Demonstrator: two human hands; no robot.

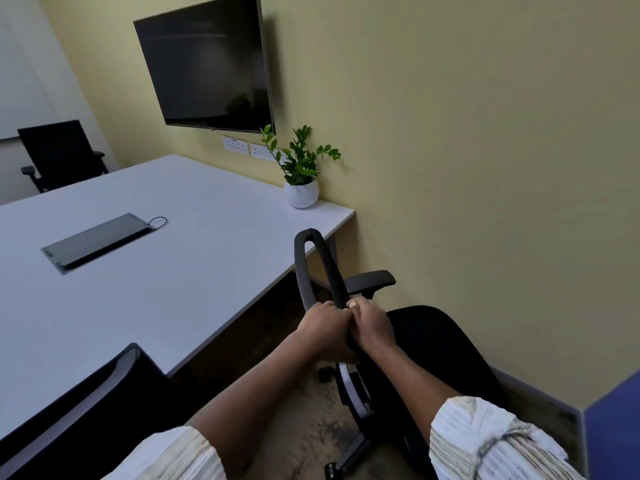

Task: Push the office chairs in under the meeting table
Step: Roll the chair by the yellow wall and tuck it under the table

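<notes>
From the head view, the person stands just beside the near corner of the meeting table (166,244), both arms stretched toward an office chair (433,344) parked near the yellow wall. The chair sits side-on to the table, its seat out in the open, not under the tabletop at all. The left hand (325,330) and right hand (372,327) meet on the edge of the backrest (320,268), touching each other, fingers (320,311) curled tight round the black frame.

So the step in hand looks like swinging this chair round to face the table. Next, I would judge, it needs turning on its castors until the seat points at the table edge, then a straight push; the armrest (370,280) may catch the tabletop rim if it rides too high.

A second chair (86,403) stands tucked against the near side, and a third chair (59,154) waits across the room.

As for containers: a white pot (302,194) on the tabletop corner holds a green plant (299,154). The sunken cable box (97,240) has its lid down, contents hidden, a cable loop poking out.
</notes>
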